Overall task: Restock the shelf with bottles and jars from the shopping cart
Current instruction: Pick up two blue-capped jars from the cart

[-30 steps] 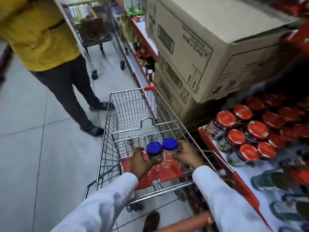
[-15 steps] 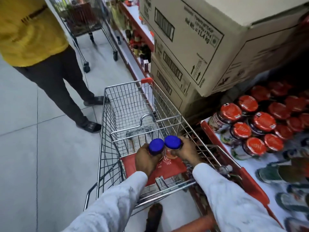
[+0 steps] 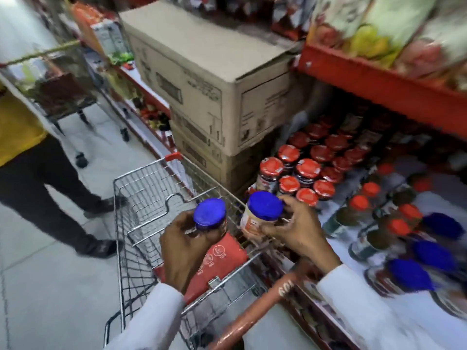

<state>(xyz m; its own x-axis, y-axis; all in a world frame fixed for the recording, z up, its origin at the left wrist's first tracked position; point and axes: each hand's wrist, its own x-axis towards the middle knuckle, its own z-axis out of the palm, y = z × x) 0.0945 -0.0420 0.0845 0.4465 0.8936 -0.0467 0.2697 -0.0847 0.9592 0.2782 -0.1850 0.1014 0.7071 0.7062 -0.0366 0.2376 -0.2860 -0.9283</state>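
Left hand (image 3: 182, 245) grips a dark jar (image 3: 210, 219) and right hand (image 3: 297, 229) grips a pale jar (image 3: 260, 217), both above the cart (image 3: 151, 198). Each jar's long axis runs near vertical, blue lid up, top tilted slightly right toward the shelf (image 3: 427, 311). Red-lidded jars (image 3: 307, 168) stand just beyond the right hand.

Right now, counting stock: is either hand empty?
No: the left hand and the right hand each hold a blue-lidded jar above the shopping cart.
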